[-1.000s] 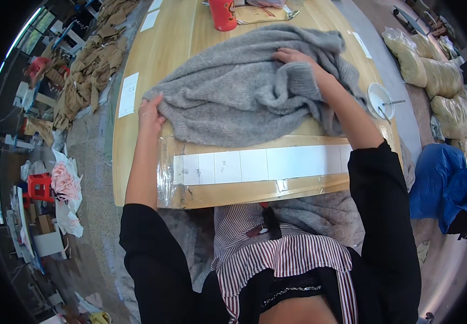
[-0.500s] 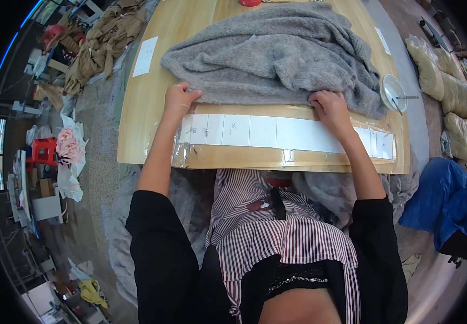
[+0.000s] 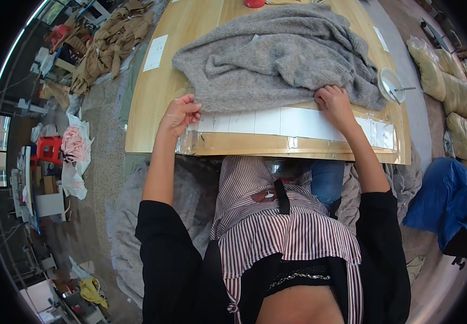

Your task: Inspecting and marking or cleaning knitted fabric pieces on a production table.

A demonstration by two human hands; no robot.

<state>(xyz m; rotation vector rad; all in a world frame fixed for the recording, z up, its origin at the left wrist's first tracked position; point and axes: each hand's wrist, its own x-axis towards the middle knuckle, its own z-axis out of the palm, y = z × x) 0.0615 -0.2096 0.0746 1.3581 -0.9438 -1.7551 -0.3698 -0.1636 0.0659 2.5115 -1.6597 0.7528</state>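
A fuzzy grey knit garment (image 3: 255,70) lies in loose folds across the wooden table. Its near edge runs almost straight and overlaps part of the white paper strip (image 3: 309,123). At the near left corner of the knit, my left hand (image 3: 179,113) is closed in a pinch, thumb against fingers. My right hand (image 3: 335,108) is closed on the same edge farther right, knuckles up, its fingertips partly hidden. Between the two hands the edge lies along the table.
A clear round dish (image 3: 391,85) with a thin tool stands right of the garment. Paper labels (image 3: 155,53) are stuck to the tabletop (image 3: 141,124). Grey knit piles (image 3: 152,200) lie below the table. A blue bag (image 3: 441,200) and stuffed sacks (image 3: 452,89) are at right.
The garment's near edge has come toward me over the paper strip, most at its left end. My left hand has turned, showing more of its fingers. My right hand stays on the edge.
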